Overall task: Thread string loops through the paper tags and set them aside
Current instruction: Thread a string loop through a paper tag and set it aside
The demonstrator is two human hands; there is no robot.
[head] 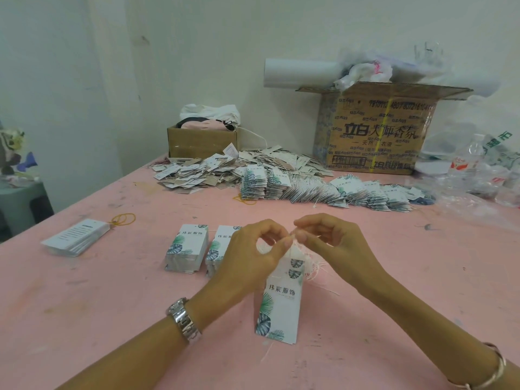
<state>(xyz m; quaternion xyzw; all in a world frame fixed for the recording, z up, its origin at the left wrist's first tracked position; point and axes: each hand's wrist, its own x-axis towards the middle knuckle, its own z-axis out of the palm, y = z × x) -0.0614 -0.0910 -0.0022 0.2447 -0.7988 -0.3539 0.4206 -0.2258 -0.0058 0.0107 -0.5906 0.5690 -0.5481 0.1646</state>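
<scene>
L hand (253,249) is held curled, thumb and forefinger pinched on the top end of the held tag (281,305). R hand (329,240) is likewise curled, thumb and forefinger nipped on the white string (293,235) right at that top end. The fingertips of both hands are almost touching. The held tag, w/ leaf print, is hung tilted below the pinch, bottom edge at or near the pink table (112,305); contact cannot be told. More loose string is bunched just R of its top, under the R hand.

Just L of the held tag, two stacks of leaf-print tags (187,249) are set side by side, one partly hidden by the L hand. Farther L, a stack of text-printed tags (76,237) is laid, w/ yellow rubber bands (123,219) beside it. Beyond the held tag, a row of strung tags (323,190) is spread out, and behind that a heap of grey-brown tags (213,170). Far beyond, a small carton (202,142) to the L and a large printed carton (377,130) to the R are stood by the wall. A water bottle (467,156) is seen far R. A metal watch (184,319) is worn on the L wrist.
</scene>
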